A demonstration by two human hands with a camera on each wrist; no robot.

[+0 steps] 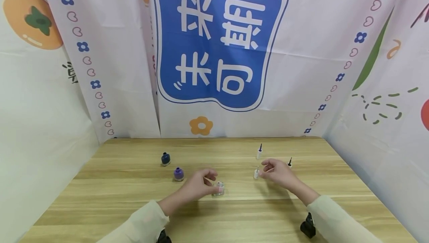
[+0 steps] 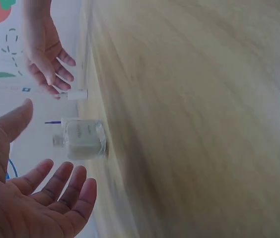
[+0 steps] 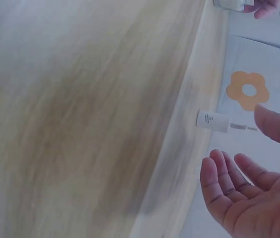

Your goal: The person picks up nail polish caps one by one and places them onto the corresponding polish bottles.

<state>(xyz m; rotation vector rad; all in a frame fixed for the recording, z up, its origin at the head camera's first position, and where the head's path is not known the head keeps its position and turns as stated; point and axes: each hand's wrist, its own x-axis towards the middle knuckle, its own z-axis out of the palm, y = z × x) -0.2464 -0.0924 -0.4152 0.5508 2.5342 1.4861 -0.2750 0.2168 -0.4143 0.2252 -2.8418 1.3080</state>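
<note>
An uncapped nail polish bottle point(image 2: 84, 139) with pale contents stands upright on the table, its neck bare. My left hand point(image 1: 197, 184) is beside it, thumb and fingers spread around it; the left wrist view shows a gap between hand and bottle. To the right, a white nail polish cap point(image 3: 213, 121) stands on its flat end with its brush pointing up. My right hand point(image 1: 279, 174) is beside this cap, fingers loosely bent and thumb apart, holding nothing. In the right wrist view the thumb tip is close to the brush tip; whether they touch I cannot tell.
At the left stand an open purple polish bottle point(image 1: 179, 174) and a dark blue one point(image 1: 165, 159). Behind my right hand are a white cap with a purple brush point(image 1: 259, 153) and a dark-brushed cap point(image 1: 289, 164), partly hidden. A printed cloth point(image 1: 301, 97) hangs behind the table.
</note>
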